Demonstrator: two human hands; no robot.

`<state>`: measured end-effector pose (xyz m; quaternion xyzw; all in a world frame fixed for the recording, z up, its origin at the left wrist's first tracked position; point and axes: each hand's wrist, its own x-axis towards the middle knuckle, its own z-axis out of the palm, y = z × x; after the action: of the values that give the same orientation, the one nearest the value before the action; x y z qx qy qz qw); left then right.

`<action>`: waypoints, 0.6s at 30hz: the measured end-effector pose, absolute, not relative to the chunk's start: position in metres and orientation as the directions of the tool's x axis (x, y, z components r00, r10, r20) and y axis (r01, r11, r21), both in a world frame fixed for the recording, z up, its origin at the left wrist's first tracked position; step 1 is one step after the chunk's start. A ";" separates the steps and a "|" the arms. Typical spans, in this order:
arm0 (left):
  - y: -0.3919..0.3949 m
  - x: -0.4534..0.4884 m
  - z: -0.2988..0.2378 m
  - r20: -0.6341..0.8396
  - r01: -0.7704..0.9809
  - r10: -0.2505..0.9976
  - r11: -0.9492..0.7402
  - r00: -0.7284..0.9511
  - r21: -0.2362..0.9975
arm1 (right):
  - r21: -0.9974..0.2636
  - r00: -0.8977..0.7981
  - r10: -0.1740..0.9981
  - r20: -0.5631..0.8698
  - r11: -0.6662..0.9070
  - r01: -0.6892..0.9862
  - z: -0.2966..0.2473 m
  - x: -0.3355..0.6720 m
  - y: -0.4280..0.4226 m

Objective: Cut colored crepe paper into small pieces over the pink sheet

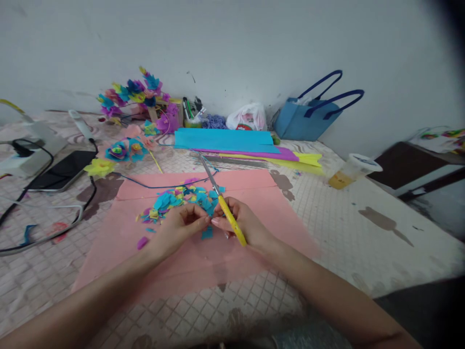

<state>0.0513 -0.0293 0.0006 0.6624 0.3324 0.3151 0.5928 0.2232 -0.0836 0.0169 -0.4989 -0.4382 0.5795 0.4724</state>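
Yellow-handled scissors [231, 219] rest in my right hand [242, 224], their blades pointing up and away to the left. The thumb and finger of my left hand [184, 224] pinch close together, meeting the fingertips of my right hand. Whatever lies between them is too small to make out. Just below the fingertips shows a bit of blue paper [207, 233]; whether it is held or lies loose I cannot tell. Behind my hands spreads a heap of paper scraps [167, 199] in blue, yellow and purple, on a sheet of pink paper [119, 242].
Folded blue paper [221, 139] lies at the back over purple and yellow sheets. Paper flowers [136, 92], a phone [65, 169] and cables are on the left. A blue bag [301, 118] and a tilted-looking plastic cup [350, 172] stand to the right.
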 end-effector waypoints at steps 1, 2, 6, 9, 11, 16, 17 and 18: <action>-0.029 0.051 0.001 0.021 0.074 0.816 -0.078 0.578 0.994 | -0.980 -0.059 0.985 -0.165 -0.171 -0.107 0.016 0.223 -0.084; -0.029 0.051 0.001 0.017 0.080 0.816 -0.077 0.578 0.994 | -0.980 -0.060 0.984 -0.166 -0.172 -0.102 0.015 0.223 -0.084; -0.031 0.051 0.004 -0.013 0.093 0.807 -0.052 0.591 0.994 | -0.983 -0.033 0.985 -0.167 -0.169 -0.066 0.013 0.224 -0.083; -0.031 0.051 0.006 -0.049 0.089 0.791 -0.007 0.610 0.996 | -0.982 -0.026 0.984 -0.175 -0.177 -0.072 0.013 0.224 -0.083; -0.032 0.051 0.006 -0.068 0.080 0.787 0.023 0.613 0.997 | -0.979 -0.021 0.983 -0.182 -0.183 -0.089 0.014 0.224 -0.082; -0.032 0.051 0.007 -0.077 0.055 0.792 0.055 0.605 0.997 | -0.976 -0.030 0.982 -0.188 -0.190 -0.106 0.015 0.224 -0.082; -0.032 0.051 0.007 -0.077 0.052 0.792 0.057 0.605 0.997 | -0.975 -0.035 0.981 -0.192 -0.195 -0.105 0.016 0.224 -0.083; -0.033 0.051 0.007 -0.080 0.051 0.790 0.062 0.608 0.997 | -0.975 -0.039 0.980 -0.196 -0.200 -0.102 0.016 0.224 -0.083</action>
<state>0.0510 -0.0326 0.0070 0.6224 0.3377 0.2860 0.6456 0.2240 -0.0827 0.0161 -0.5129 -0.4277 0.5803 0.4662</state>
